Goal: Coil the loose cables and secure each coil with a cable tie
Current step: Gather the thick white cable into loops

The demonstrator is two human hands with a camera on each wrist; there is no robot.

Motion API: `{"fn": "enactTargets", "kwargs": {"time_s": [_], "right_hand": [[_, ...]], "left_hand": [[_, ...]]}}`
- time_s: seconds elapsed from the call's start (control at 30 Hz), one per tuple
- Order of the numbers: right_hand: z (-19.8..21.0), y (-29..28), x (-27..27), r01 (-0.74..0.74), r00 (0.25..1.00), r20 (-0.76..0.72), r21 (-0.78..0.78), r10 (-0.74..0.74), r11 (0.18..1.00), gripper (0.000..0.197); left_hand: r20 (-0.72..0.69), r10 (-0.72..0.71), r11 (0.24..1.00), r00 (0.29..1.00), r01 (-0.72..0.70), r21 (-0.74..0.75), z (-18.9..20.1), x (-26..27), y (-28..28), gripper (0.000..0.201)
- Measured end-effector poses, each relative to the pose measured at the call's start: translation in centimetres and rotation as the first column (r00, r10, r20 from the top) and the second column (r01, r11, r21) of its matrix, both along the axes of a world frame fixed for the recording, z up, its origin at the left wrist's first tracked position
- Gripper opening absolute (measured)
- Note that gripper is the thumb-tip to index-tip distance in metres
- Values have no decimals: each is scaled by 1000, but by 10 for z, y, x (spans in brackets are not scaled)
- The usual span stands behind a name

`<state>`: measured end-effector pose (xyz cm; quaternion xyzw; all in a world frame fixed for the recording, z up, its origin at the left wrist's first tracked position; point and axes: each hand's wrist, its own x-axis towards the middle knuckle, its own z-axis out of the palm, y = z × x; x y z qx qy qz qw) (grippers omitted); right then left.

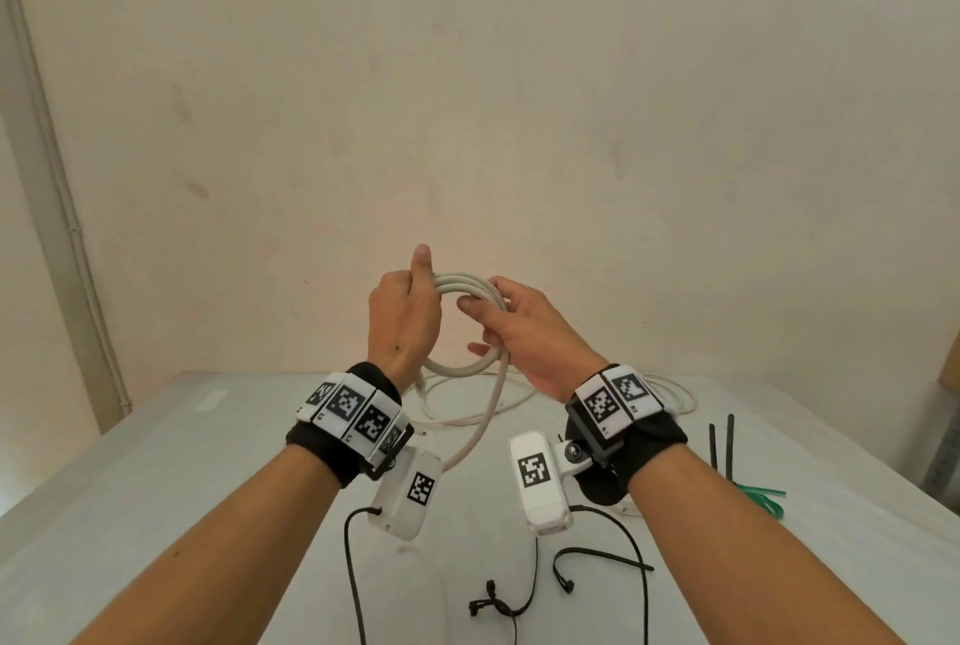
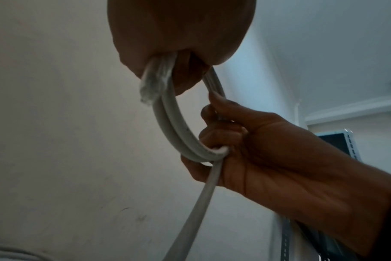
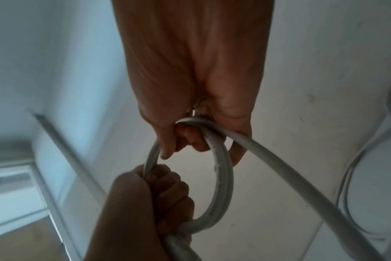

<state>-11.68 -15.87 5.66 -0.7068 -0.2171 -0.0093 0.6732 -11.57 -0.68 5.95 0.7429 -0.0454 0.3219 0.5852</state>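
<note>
A white cable coil [image 1: 457,287] of a few loops is held up in the air above the table. My left hand [image 1: 404,317] grips the coil's left side in a fist, thumb pointing up. My right hand [image 1: 511,327] holds the coil's right side, its fingers curled round the loops [image 3: 221,176]. From the right hand a loose strand [image 1: 485,418] hangs down to the rest of the cable [image 1: 467,408] lying on the table. In the left wrist view the coil [image 2: 174,130] runs from my left palm to the right hand [image 2: 246,141].
Black cable ties [image 1: 597,555] lie on the white table [image 1: 156,514] near its front edge; two more black ties [image 1: 722,447] and green ones [image 1: 761,496] lie at the right. Another white cable [image 1: 675,397] lies at the back right. A wall stands behind.
</note>
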Motion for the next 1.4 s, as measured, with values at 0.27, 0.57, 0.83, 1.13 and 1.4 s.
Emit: {"fn": "enactTargets", "kwargs": {"time_s": [0.27,0.57,0.83,1.13,1.4], "right_hand": [[5,4,-8,-120,955,-240,228,175,966,35],[4,-13,-3,-74,960,-238,297,149,952,36],[5,-23,-1,-78,951,-251,365,179,928,38],[-1,-24,-4,-58,955,-259,321,146,945,38],[1,-19,-9,-71,956,-251,298,150,952,39]], "left_hand": [[-83,-157,958,984,132,-255,-1,4,2,58],[-173,-702,690,690,601,-403,5,-6,16,46],[-52,-962,259,269,830,-494,-3,-5,46,50],[-256,-712,689,654,720,-77,1,-13,33,25],[-31,-275,847,961,258,465,-5,-12,11,20]]}}
